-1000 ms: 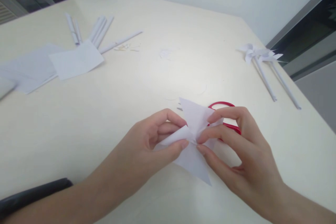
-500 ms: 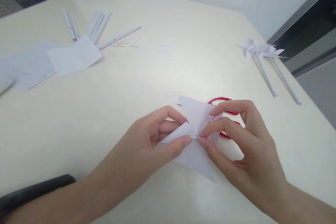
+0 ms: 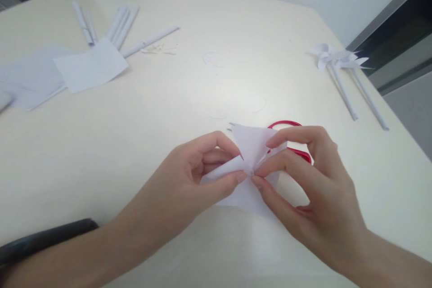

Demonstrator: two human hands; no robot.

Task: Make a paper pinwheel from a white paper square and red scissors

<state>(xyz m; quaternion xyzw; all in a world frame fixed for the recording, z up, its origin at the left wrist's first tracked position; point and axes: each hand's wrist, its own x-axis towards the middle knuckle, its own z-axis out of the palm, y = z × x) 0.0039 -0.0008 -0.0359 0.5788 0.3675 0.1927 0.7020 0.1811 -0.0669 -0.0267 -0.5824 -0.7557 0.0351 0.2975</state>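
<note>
Folded white paper (image 3: 251,144) sits between two bare hands, low and right of centre in view, just above or on the pale table (image 3: 135,135); whether its underside touches the surface, I cannot tell. The left hand (image 3: 189,171) is curled narrow, its thumb and index finger on either side of a rolled flap on the paper's left. The right hand (image 3: 317,189) pinches at the paper's centre, thumb tip and a fingertip almost meeting over something too small to make out, while its index finger bends above near the upper flap. One corner of the paper points away from the person, and a lower part spreads beneath the fingers. Scissors with red handles (image 3: 305,155) lie partly hidden behind the paper and the right hand, metal tips showing past the upper corner. Near the table's right edge, two paper pinwheels (image 3: 324,57) lie with their heads overlapping. Toward the far left are rolled paper tubes (image 3: 122,24), a small white sheet (image 3: 91,65), a larger sheet (image 3: 33,74) and some scraps (image 3: 158,49).
</note>
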